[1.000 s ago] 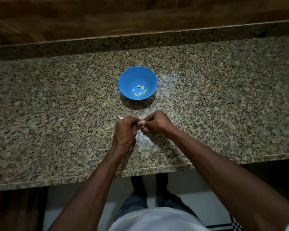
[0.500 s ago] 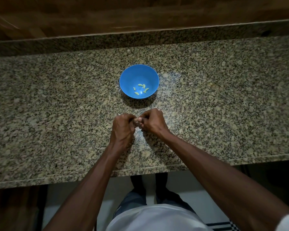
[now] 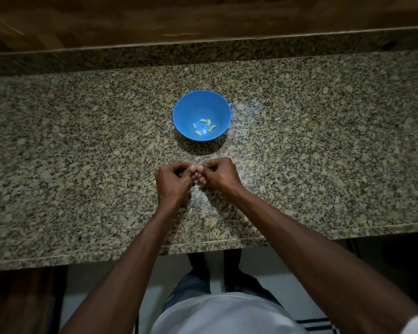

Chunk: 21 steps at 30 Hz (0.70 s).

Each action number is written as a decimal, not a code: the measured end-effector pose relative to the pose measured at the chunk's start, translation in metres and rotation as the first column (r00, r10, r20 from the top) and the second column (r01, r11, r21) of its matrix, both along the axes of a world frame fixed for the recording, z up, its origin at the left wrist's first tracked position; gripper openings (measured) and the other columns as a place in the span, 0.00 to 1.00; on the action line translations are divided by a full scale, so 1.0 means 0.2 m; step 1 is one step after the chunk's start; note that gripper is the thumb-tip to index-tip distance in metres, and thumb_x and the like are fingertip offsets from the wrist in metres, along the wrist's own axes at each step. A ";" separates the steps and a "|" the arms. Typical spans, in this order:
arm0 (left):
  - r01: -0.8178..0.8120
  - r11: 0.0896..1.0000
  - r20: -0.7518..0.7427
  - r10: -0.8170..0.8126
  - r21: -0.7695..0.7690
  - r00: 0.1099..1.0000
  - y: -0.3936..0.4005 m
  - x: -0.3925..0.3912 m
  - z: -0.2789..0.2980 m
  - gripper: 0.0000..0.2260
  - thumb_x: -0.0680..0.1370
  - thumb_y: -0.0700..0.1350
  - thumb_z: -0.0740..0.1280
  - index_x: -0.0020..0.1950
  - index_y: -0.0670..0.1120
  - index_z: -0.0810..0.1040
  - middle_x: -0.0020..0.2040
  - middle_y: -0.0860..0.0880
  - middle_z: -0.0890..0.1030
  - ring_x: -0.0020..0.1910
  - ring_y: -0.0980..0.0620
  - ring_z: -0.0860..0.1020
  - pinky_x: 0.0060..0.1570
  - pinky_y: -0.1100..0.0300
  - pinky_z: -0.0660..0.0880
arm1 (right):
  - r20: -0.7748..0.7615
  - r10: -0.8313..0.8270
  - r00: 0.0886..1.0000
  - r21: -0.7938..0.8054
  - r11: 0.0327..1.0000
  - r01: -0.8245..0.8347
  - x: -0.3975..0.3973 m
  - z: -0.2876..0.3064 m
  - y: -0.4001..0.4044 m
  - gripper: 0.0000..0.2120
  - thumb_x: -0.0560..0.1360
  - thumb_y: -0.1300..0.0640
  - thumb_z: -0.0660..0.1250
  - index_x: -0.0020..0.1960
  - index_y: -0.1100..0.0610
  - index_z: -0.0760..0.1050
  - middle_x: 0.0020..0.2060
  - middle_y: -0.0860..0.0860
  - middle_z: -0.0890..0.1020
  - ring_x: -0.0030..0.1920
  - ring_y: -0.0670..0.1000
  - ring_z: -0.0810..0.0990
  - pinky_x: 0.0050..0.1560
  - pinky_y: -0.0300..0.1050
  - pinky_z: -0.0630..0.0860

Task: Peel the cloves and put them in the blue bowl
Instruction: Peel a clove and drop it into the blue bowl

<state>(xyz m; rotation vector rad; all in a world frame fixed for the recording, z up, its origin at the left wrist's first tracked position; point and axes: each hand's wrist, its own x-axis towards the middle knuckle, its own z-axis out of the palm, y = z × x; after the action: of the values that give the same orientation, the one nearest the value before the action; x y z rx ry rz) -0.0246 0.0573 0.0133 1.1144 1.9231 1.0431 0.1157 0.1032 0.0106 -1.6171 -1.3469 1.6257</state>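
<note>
A blue bowl (image 3: 179, 116) stands on the speckled granite counter, with several small pale yellow-green peeled cloves (image 3: 204, 126) lying in its bottom. Just in front of the bowl, my left hand (image 3: 171, 180) and my right hand (image 3: 221, 175) meet, fingertips pinched together over the counter. A small pale clove (image 3: 199, 168) shows between the fingertips, mostly hidden by the fingers. Neither hand touches the bowl.
The granite counter (image 3: 323, 153) stretches wide to both sides, with its front edge (image 3: 58, 259) near my body. A granite backsplash and a wooden wall (image 3: 203, 18) rise behind the bowl. Below the edge I see my own legs and a white floor.
Both hands have stayed pinched together in front of the bowl, with small finger movements. A pale scrap seen left of my left hand one second ago is no longer visible.
</note>
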 end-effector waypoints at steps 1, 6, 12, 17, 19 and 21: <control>0.014 1.000 0.014 -0.014 0.001 1.000 0.00 -0.01 0.00 0.04 0.76 0.40 0.76 0.50 0.43 0.87 0.42 0.51 0.87 0.42 0.55 0.86 0.45 0.57 0.84 | -0.006 0.018 1.000 -0.025 1.000 -0.018 0.01 0.00 0.01 0.07 0.80 0.59 0.73 0.48 0.63 0.86 0.36 0.55 0.87 0.34 0.48 0.84 0.38 0.45 0.83; 0.159 0.987 -0.017 -0.158 0.018 0.987 -0.01 -0.06 -0.02 0.04 0.77 0.37 0.74 0.50 0.43 0.88 0.44 0.50 0.87 0.44 0.56 0.86 0.47 0.60 0.83 | -0.099 0.233 0.967 -0.174 0.953 -0.247 0.06 0.03 0.07 0.08 0.81 0.62 0.70 0.44 0.62 0.85 0.34 0.53 0.85 0.34 0.47 0.81 0.38 0.40 0.81; 0.205 0.979 0.005 -0.205 0.006 0.979 0.02 -0.06 -0.02 0.04 0.77 0.37 0.74 0.51 0.43 0.87 0.46 0.50 0.87 0.46 0.55 0.85 0.49 0.62 0.82 | -0.317 0.217 0.923 -0.449 0.823 -0.347 0.10 0.04 0.15 0.13 0.83 0.67 0.63 0.45 0.60 0.83 0.36 0.50 0.83 0.35 0.43 0.77 0.36 0.33 0.76; 0.175 0.984 0.182 -0.167 -0.033 0.969 -0.01 -0.05 -0.08 0.02 0.78 0.37 0.75 0.50 0.41 0.86 0.45 0.48 0.87 0.47 0.51 0.85 0.50 0.56 0.82 | -0.217 0.352 0.910 -0.364 0.836 -0.410 0.13 -0.01 0.15 0.10 0.84 0.63 0.65 0.49 0.62 0.83 0.38 0.51 0.83 0.36 0.44 0.78 0.37 0.35 0.76; 0.159 0.986 0.199 -0.144 -0.058 0.969 -0.03 -0.05 -0.10 0.03 0.78 0.40 0.75 0.50 0.42 0.86 0.45 0.47 0.87 0.46 0.51 0.86 0.48 0.57 0.82 | -0.069 0.449 0.891 -0.211 0.866 -0.453 0.12 -0.01 0.14 0.10 0.83 0.58 0.68 0.48 0.62 0.84 0.37 0.52 0.85 0.35 0.45 0.80 0.37 0.39 0.77; 0.102 0.992 0.195 -0.087 -0.070 0.977 -0.03 -0.04 -0.11 0.06 0.78 0.44 0.76 0.50 0.42 0.86 0.44 0.47 0.88 0.45 0.51 0.86 0.44 0.60 0.81 | 0.139 0.456 0.879 -0.056 0.890 -0.453 0.09 0.01 0.12 0.13 0.81 0.53 0.71 0.44 0.62 0.85 0.36 0.52 0.86 0.35 0.48 0.84 0.38 0.44 0.80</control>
<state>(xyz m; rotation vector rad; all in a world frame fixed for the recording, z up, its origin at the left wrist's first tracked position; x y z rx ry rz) -0.0329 0.0513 -0.0078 1.0117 1.7276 0.9758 0.1334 0.1275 0.0120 -1.5349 -1.9088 1.8053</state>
